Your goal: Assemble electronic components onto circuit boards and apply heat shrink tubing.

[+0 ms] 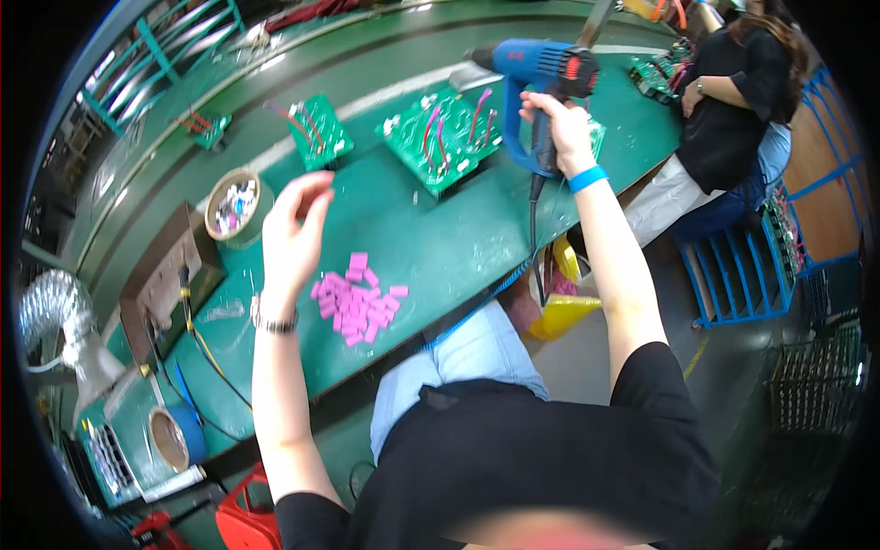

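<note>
One blue heat gun (533, 62) is clasped in the right hand (565, 128), far right; the left hand (293, 234), half-curled and seemingly empty, hovers left beyond scattered pink pieces (345, 301).

Even, fairly bright light; edges bowed, corners black; bottom centre blurred.

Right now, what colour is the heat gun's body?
Heat gun's body: mostly blue, head view shows best.

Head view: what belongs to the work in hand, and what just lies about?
Likely in use: blue heat gun, gripped in the right hand; large green circuit board near it; possibly pink pieces near the left hand.
Apparently lying about: blue round tub; red plastic seat.
</note>
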### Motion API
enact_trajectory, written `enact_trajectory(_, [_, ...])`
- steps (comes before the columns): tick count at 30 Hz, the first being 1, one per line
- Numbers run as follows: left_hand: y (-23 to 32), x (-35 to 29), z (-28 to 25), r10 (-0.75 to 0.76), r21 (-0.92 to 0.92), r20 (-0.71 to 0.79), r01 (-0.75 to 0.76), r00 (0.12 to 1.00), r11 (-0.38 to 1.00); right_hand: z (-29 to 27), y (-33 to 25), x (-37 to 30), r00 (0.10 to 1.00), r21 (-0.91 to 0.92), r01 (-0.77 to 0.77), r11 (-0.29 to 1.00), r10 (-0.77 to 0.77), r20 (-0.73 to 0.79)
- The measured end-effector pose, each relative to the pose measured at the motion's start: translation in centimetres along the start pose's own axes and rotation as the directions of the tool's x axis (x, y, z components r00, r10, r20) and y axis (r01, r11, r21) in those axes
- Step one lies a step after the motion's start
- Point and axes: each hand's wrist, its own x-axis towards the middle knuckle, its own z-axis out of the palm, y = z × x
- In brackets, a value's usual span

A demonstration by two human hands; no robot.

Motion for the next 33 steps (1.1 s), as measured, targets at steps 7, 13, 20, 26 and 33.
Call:
enact_trajectory(7, [-2.6, -2.9, -0.9, -0.175, -0.137, 0.009, 0.175, 0.984, 0.975, 0.3, 1.3, 4.6, 0.957, 0.184, -0.275, 0.944, 0.286, -0.038])
enact_trajectory(13, [-1.3, -3.4, -0.2, -0.164, -0.186, 0.072, 0.175, 0.984, 0.967, -0.7, 5.5, 7.3, 0.869, 0.568, -0.457, 0.685, 0.481, 0.118])
enact_trajectory(20, [-1.6, -3.5, 0.2, -0.193, -0.196, 0.076, 0.205, 0.978, 0.959, -1.5, 10.9, 7.8, 0.929, -0.275, -0.319, 0.907, 0.241, -0.281])
enact_trajectory(26, [-0.9, -3.2, 0.8, -0.165, -0.111, 0.095, 0.175, 0.982, 0.978, 1.8, 6.4, 4.6, 0.904, -0.841, -0.427, 0.333, 0.17, -0.392])
enact_trajectory(33, [-1.2, -4.0, 0.6, -0.191, -0.129, 0.081, 0.2, 0.978, 0.971, 2.8, 3.4, -1.0, 0.945, -0.684, 0.323, 0.654, -0.185, 0.27])
